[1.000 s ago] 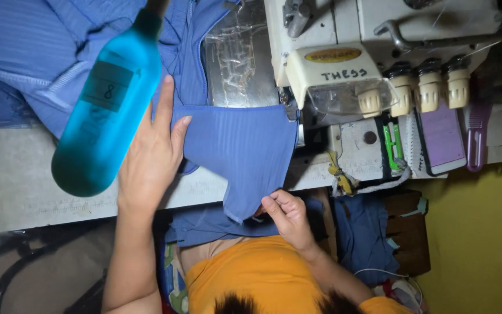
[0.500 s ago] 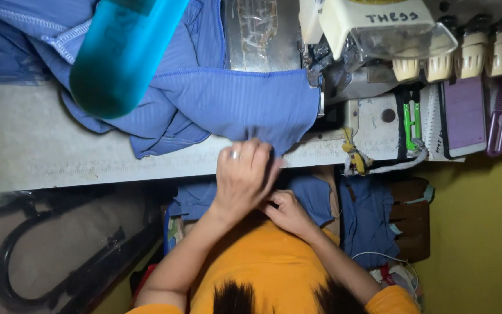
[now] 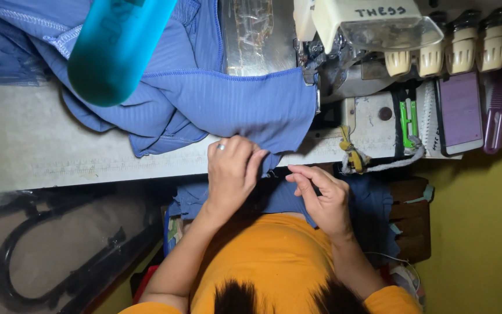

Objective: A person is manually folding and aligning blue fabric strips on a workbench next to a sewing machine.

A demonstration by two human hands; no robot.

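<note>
A ribbed blue fabric [image 3: 233,104] lies on the grey work table [image 3: 59,145], one corner running under the presser foot of a cream overlock sewing machine [image 3: 373,29]. My left hand [image 3: 230,174], with a ring on it, grips the fabric's lower edge where it hangs over the table's front. My right hand [image 3: 321,197] is just right of it, below the table edge. Its thumb and fingers are pinched together over darker blue cloth [image 3: 373,203] in my lap. Whether it grips anything is unclear.
A teal bottle [image 3: 117,46] looms close to the camera over the fabric at upper left. Right of the machine lie a phone [image 3: 460,110], a purple comb [image 3: 498,110] and a green-handled tool [image 3: 408,119]. A yellow wall [image 3: 477,232] stands at lower right.
My left hand left the flat fabric on the table and came down to its front edge, where it now grips. My right hand stayed below the edge, lifting slightly.
</note>
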